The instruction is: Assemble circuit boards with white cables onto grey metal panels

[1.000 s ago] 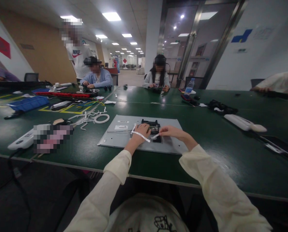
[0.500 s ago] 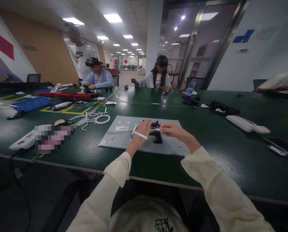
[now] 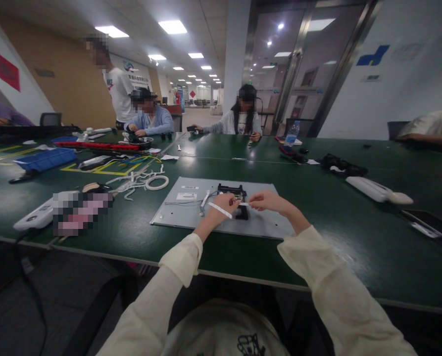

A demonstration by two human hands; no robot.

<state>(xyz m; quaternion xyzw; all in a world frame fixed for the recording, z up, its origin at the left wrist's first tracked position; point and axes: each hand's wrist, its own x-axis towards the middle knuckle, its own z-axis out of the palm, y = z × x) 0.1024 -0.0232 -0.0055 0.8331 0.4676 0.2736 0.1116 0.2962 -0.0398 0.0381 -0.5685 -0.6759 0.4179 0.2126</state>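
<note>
My left hand [image 3: 223,206] is closed, its fingertips pinching one end of a short narrow white strip [image 3: 244,203]. The other end is pinched by my right hand [image 3: 267,201], so the strip spans the small gap between them. A second white strip [image 3: 221,209] lies across the back of my left hand. Both hands hover over a grey flat panel [image 3: 183,211] on the table. Beneath them, a black bracket-like part [image 3: 242,213] sits on the panel, partly hidden by my left hand. Thin grey wires [image 3: 202,209] with a white piece lie just left of it.
Left of the panel are a white ring-shaped coil [image 3: 157,183], loose white strips, a power strip [image 3: 38,212] and a blue tray [image 3: 46,160]. On the right lie a white elongated device [image 3: 376,190] and black cloth-like items [image 3: 343,165]. Several people are around the table.
My left hand has gone from stretched fingers to a pinch on the strip. The black part is more exposed. Across the table, a person's hand with a dark object moved left; the standing person turned.
</note>
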